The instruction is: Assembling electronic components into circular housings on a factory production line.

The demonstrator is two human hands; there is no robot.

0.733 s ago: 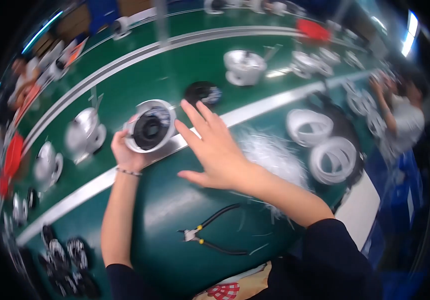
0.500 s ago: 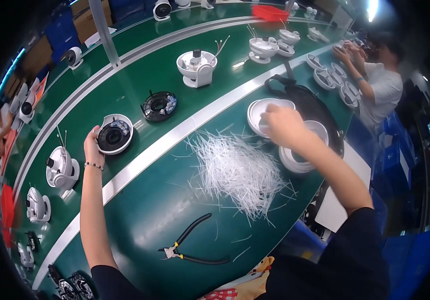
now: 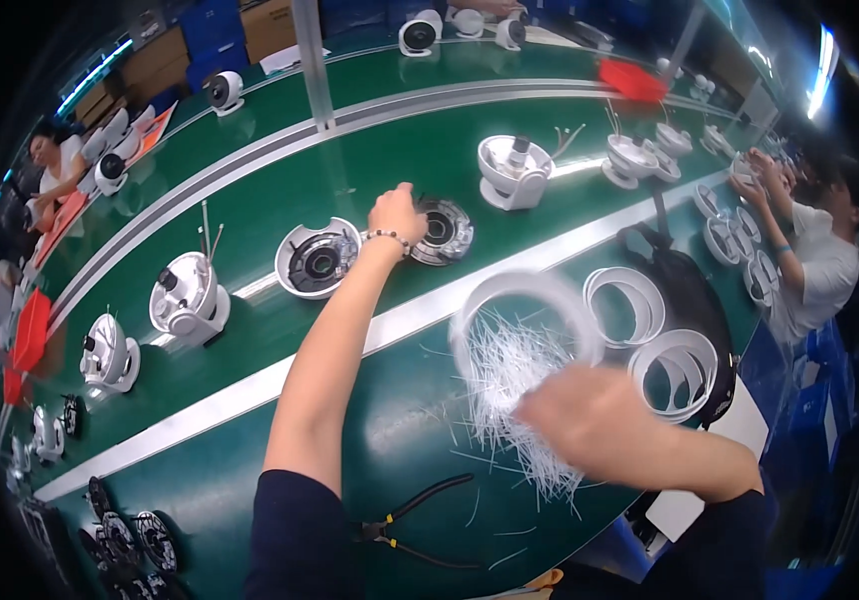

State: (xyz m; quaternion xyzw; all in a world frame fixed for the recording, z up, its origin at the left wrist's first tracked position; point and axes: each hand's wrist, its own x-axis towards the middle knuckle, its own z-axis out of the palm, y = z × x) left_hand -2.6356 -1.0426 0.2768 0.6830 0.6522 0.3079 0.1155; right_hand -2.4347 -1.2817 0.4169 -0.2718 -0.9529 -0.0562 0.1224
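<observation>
My left hand (image 3: 397, 216) reaches over the green belt, its fingers closed at the left edge of a black round fan-like part (image 3: 444, 232). Just left of that wrist lies a white bowl-shaped shell (image 3: 291, 252) with a similar black round unit inside. My right hand (image 3: 600, 415), smeared by motion, is closed at the lower right side of a white plastic ring (image 3: 465, 350). This ring is tilted and blurred above a heap of thin white plastic strips (image 3: 515, 385). More white rings (image 3: 662, 300) stand to the right of the heap.
Black-handled cutting pliers (image 3: 378, 530) lie open near the front. White housings on stands (image 3: 190, 305) line the belt. A metal rail (image 3: 410, 328) divides belt and bench. Black parts (image 3: 155, 540) sit at lower left. Co-workers (image 3: 820, 250) are at far right and far left.
My left hand has left the white shell and moved right to the black round part. My right hand has brought a white ring from the stack toward the strips. The view has shifted.
</observation>
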